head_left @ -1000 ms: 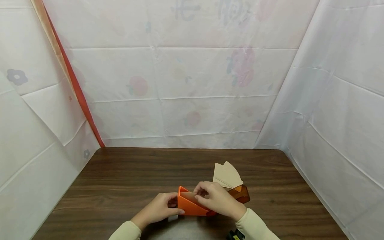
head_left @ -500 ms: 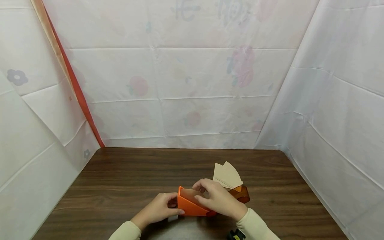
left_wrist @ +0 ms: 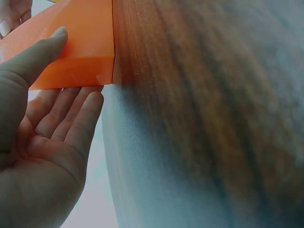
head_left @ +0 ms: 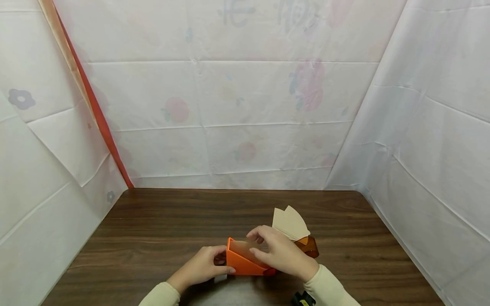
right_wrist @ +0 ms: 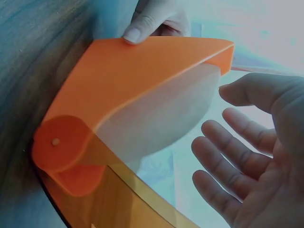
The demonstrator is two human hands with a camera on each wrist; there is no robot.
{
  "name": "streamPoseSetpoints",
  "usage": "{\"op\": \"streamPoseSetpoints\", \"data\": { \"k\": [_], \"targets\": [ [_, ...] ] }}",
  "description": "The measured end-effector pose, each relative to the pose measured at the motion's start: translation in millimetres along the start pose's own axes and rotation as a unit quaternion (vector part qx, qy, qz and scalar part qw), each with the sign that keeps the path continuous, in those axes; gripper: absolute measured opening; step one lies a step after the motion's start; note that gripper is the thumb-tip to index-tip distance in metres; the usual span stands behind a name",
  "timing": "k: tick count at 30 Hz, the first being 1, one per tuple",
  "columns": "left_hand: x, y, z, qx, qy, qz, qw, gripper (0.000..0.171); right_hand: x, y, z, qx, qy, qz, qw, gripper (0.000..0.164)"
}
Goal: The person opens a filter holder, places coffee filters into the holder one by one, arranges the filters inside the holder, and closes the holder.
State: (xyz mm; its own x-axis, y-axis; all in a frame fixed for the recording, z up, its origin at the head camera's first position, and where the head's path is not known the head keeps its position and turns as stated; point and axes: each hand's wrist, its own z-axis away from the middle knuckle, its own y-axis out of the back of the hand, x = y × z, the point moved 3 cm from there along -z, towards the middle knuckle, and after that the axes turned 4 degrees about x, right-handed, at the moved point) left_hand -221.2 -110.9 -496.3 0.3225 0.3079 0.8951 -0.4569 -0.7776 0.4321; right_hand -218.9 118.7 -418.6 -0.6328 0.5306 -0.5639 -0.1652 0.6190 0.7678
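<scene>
An orange coffee filter holder (head_left: pixel 245 264) with a sloping open top stands near the front middle of the table. My left hand (head_left: pixel 200 264) grips its left end, thumb (left_wrist: pixel 50 45) on the near side and fingers behind. Inside it stands a pale coffee filter paper (right_wrist: pixel 166 109), its curved edge showing above the rim. Beside the paper, my right hand (right_wrist: pixel 247 156) is apart from it, fingers loosely spread and holding nothing. A see-through amber lid (head_left: pixel 311 247), hinged to the holder, is swung out to the right, partly hidden by my right hand in the head view.
Several more filter papers (head_left: pixel 289 223) lie fanned out on the brown wooden table (head_left: pixel 183 221), behind my right hand. A small black device (head_left: pixel 302 298) sits by the right sleeve. White patterned sheets (head_left: pixel 245 106) close off the back and both sides.
My right hand has let go of the filter paper and drawn slightly up and right, its fingers opening. The left hand and the holder have stayed put.
</scene>
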Motion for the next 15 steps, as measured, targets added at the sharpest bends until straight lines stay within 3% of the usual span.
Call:
{"op": "streamPoseSetpoints", "data": {
  "k": [5,15],
  "targets": [
    [0.5,0.2,-0.4,0.000,-0.001,0.002,1.0000,0.033,-2,7,-1,0.010,0.011,0.010,1.000,0.026],
    [-0.8,0.0,1.3,0.004,-0.002,0.003,1.0000,0.033,-8,23,0,0.010,-0.008,0.017,1.000,0.027]
  ]
}}
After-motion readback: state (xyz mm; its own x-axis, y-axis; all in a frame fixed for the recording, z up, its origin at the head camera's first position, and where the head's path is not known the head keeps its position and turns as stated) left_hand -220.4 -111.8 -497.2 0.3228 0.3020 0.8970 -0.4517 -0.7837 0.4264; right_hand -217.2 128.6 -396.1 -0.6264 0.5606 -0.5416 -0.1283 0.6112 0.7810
